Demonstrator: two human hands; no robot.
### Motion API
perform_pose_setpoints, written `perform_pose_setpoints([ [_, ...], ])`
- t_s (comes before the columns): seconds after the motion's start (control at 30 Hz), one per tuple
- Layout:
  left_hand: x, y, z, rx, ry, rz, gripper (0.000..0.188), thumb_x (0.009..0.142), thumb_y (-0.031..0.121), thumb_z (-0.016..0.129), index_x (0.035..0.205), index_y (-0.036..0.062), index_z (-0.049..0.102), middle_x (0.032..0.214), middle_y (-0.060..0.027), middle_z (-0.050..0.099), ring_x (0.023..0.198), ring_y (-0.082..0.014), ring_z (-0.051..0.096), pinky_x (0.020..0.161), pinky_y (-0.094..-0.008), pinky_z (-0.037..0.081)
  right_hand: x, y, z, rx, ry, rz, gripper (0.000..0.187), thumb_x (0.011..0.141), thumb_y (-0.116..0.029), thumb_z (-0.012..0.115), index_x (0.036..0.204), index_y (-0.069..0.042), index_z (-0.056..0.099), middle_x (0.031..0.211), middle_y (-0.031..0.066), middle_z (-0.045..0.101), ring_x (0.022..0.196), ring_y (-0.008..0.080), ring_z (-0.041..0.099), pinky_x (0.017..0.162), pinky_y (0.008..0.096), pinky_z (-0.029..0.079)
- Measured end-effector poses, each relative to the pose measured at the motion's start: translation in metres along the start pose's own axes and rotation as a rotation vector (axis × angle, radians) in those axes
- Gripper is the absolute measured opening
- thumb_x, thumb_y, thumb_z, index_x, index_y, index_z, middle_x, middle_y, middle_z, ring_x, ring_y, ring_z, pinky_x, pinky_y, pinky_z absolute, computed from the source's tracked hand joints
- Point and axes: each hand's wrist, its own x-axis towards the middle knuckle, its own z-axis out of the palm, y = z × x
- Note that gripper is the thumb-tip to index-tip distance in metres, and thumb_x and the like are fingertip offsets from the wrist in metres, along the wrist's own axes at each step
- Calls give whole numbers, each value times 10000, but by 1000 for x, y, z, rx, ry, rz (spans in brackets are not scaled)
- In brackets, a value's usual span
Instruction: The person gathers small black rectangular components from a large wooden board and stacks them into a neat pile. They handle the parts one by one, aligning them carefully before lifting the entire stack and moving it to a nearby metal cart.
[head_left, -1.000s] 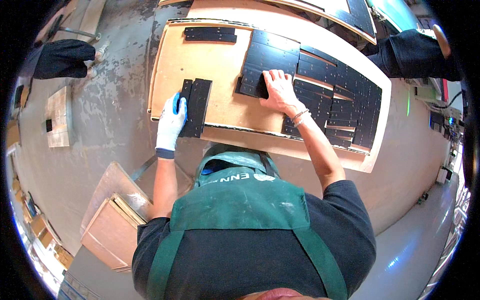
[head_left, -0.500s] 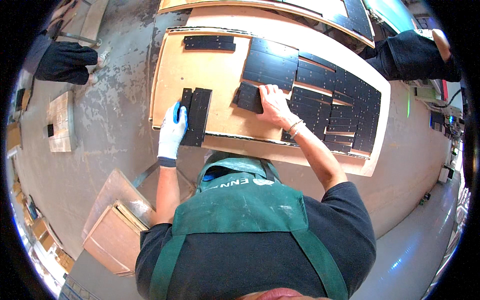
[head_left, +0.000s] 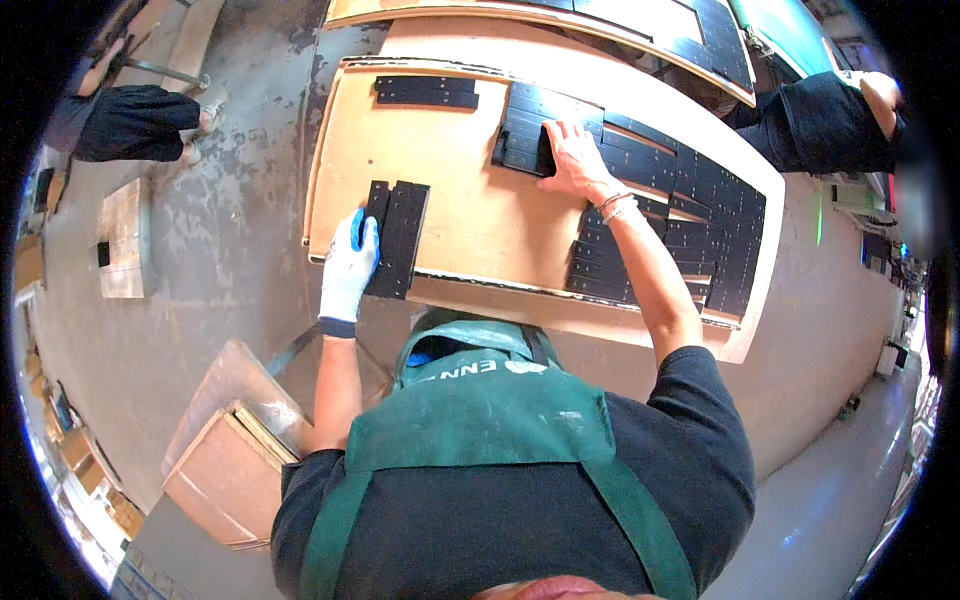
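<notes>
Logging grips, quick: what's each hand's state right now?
White-gloved left hand: closed on the edge of flat black rectangular strips.
Bare right hand: curled over other black strips; whether gripping cannot be told.

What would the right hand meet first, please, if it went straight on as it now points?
The right hand would probably meet the black strips lying ahead, though it might pass over them, as depth is unclear.

Near tan board [head_left: 465, 215]: one. Hands at it: two, gloved left hand [head_left: 350, 268], bare right hand [head_left: 577, 165]. Black strips [head_left: 404, 240] on it: many, overlapping, uncountable. Beyond it, second board [head_left: 430, 10]: one. Co-workers [head_left: 135, 122] flanking it: two.
</notes>
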Motion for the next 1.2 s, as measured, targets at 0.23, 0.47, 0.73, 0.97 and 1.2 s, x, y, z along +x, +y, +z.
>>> perform_pose_setpoints([
  [0.23,2,2,0,-11,17,10,474,1024,378,567,1301,-3,622,1271,-219,649,1197,-378,614,1020,-436,487,-11,-32,2,-21,-49,99,953,573,-372,923,1315,3,456,1172,196,532,1137,368,510,1005,494,444],
  [0.47,2,8,-14,-81,-67,-1,470,1025,377,560,1316,13,619,1297,-204,640,1221,-368,607,1034,-425,480,-8,-43,-7,43,-125,171,917,589,-308,905,1324,5,456,1213,233,540,1157,390,528,1010,478,456],
  [0.73,-14,-27,-15,-374,-169,-109,494,1080,415,448,1353,37,613,1335,-170,647,1245,-296,611,1079,-387,447,23,-118,-50,259,-126,-509,820,609,-163,795,1360,-14,503,1219,206,569,1189,373,546,1051,480,425],
  [0.97,-6,-44,-41,-474,-370,-1,537,1132,349,309,1478,-24,481,1438,-148,585,1290,-213,571,1134,-347,401,77,-234,-38,159,-370,-1149,778,606,-26,816,1333,-5,537,1252,149,595,1229,306,547,1104,445,392],
  [1.2,-18,-82,-28,-12,-310,315,471,1109,203,368,1520,-25,406,1471,-208,534,1336,-308,534,1139,-360,401,87,-243,-15,8,-375,-1228,852,677,-114,857,1445,-120,490,1389,84,551,1355,289,462,1128,502,356],
])
